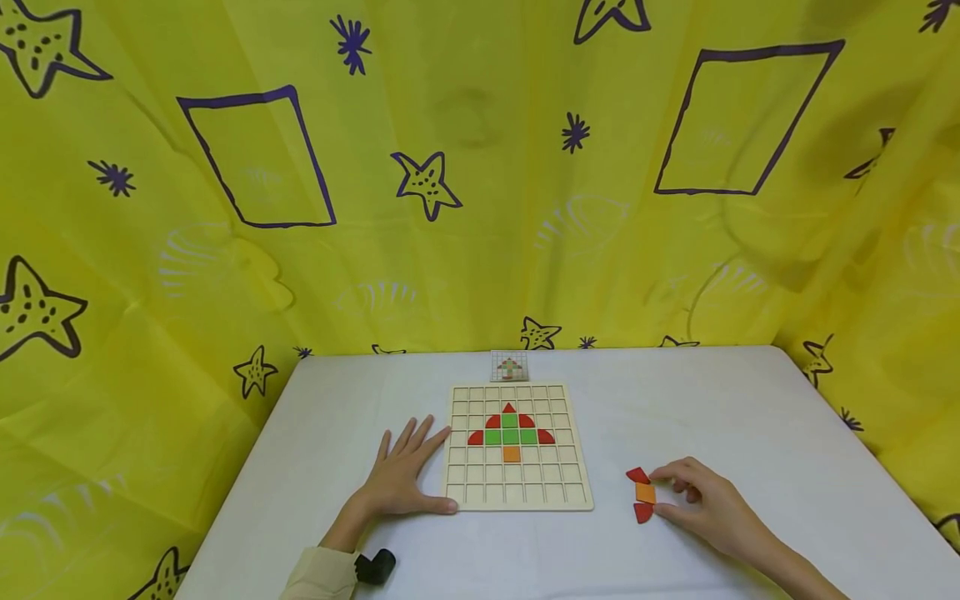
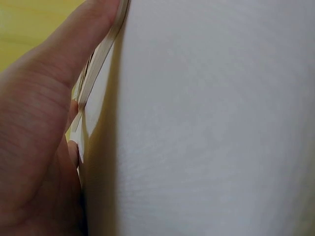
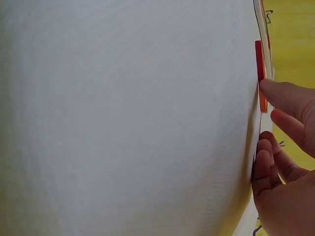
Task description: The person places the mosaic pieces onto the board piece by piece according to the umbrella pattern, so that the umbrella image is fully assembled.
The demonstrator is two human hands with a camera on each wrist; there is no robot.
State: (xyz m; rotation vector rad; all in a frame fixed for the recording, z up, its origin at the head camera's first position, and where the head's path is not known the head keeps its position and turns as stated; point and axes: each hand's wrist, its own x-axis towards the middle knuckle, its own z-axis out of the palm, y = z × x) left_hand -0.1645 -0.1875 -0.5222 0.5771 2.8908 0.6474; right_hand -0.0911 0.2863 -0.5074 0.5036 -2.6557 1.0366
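In the head view, my left hand point(image 1: 401, 479) lies spread beside the wooden grid board point(image 1: 468, 493). Its index fingertip touches the left edge, and its thumb point(image 2: 74, 39) rests at the lower left corner. On the board, a red triangle point(image 1: 509, 408) tops several green squares point(image 1: 510, 436), flanked by red rounded pieces point(image 1: 546, 437), with an orange square point(image 1: 512, 454) below. Right of the board, my right hand point(image 1: 705, 504) has thumb and index finger either side of a loose orange square tile point(image 1: 645, 493), seemingly pinching it. Loose red pieces point(image 1: 643, 512), point(image 1: 638, 475) lie above and below that tile.
A small pattern card point(image 1: 509, 366) stands behind the board, showing a similar coloured figure. White cloth point(image 1: 337, 425) covers the table. Yellow curtain point(image 1: 480, 275) with printed stars encloses the back and sides. A black strap piece point(image 1: 377, 567) sits at my left wrist.
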